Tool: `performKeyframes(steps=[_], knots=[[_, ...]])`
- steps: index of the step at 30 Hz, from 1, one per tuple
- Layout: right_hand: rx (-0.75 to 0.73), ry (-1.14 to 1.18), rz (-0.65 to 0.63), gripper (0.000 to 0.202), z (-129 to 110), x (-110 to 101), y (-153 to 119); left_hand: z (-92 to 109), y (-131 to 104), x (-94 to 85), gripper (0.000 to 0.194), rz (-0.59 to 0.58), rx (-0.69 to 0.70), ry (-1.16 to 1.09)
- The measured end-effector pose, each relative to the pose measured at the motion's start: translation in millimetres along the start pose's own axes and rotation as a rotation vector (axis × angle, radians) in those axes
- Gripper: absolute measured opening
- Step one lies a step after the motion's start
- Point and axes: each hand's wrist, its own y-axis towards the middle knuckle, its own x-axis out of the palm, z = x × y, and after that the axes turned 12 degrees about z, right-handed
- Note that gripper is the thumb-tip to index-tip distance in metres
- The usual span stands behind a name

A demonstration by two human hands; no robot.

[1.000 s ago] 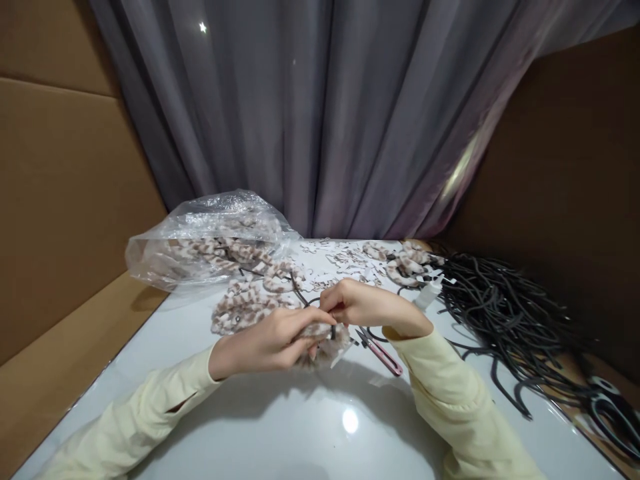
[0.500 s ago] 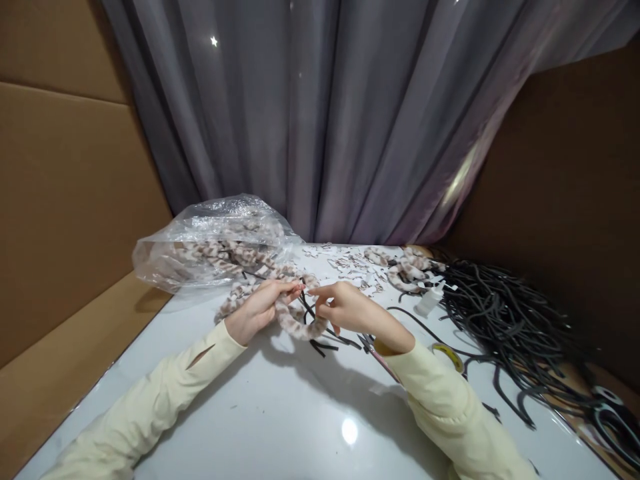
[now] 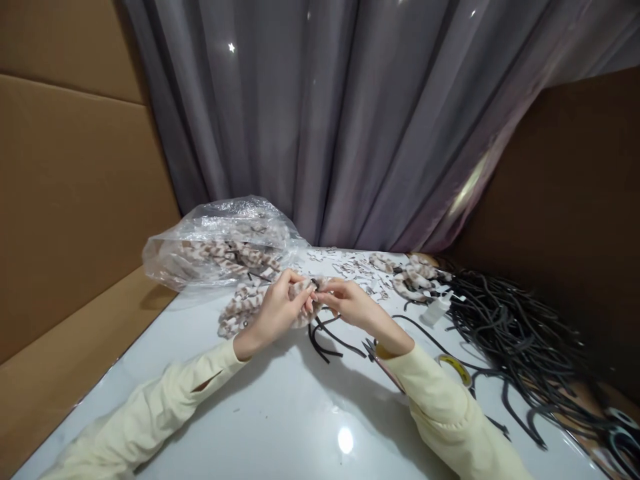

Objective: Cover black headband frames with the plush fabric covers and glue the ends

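Note:
A spotted, fuzzy fabric tube (image 3: 302, 321) is bent into a ring between my two hands above the white table. My left hand (image 3: 275, 310) grips it from the left with thumb and fingers. From the right, the fingertips of my right hand (image 3: 355, 305) pinch at the ring's join, where a short dark piece shows; fingers partly cover it. Several loose black cords (image 3: 325, 340) lie just below the ring. More fuzzy spotted pieces (image 3: 235, 310) are piled by my left wrist.
A clear plastic bag (image 3: 215, 230) of fuzzy pieces stands back left. Small scraps (image 3: 353, 267) litter the table's back. To the right are fuzzy rings (image 3: 415, 273), a white squeeze bottle (image 3: 436, 311), a yellow tape roll (image 3: 456, 369) and a heap of black cords (image 3: 515, 340). Pointed blades (image 3: 371, 349) show by my right wrist.
The ring has been raised and its join turned up between my fingers. My hands have come closer together, and my right fingers now pinch at the join. The view has shifted slightly.

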Motion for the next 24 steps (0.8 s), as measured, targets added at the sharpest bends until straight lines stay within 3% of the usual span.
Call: performKeyframes(steps=[2,4,7,11,16,20,24], knots=[[-0.077,-0.037,0.034,0.027,1.6,-3.2,0.0,-9.4,-4.0,0.6,0.011,0.025,0.192,0.133],[-0.027,-0.047,-0.017,0.025,1.7,-5.6,-0.5,-20.2,-6.0,1.2,0.003,0.040,0.503,0.265],[0.081,-0.045,-0.130,0.023,0.2,-7.1,-1.9,-30.7,-4.9,1.7,0.008,0.046,0.965,0.452],[-0.063,-0.116,-0.124,0.028,-1.6,-5.4,-5.0,-30.1,-1.1,0.4,0.009,0.084,1.283,0.626],[-0.235,-0.324,-0.060,0.023,-5.3,-6.5,-12.4,-25.3,-1.2,-1.5,0.013,0.039,1.344,0.686],[-0.322,-0.429,-0.106,0.018,-10.4,-13.1,-19.1,-25.5,-3.9,0.0,0.014,0.048,1.292,0.690],[-0.339,-0.535,-0.116,0.019,-15.5,-15.8,-24.3,-22.8,-6.2,0.7,0.017,-0.024,1.194,0.688]])
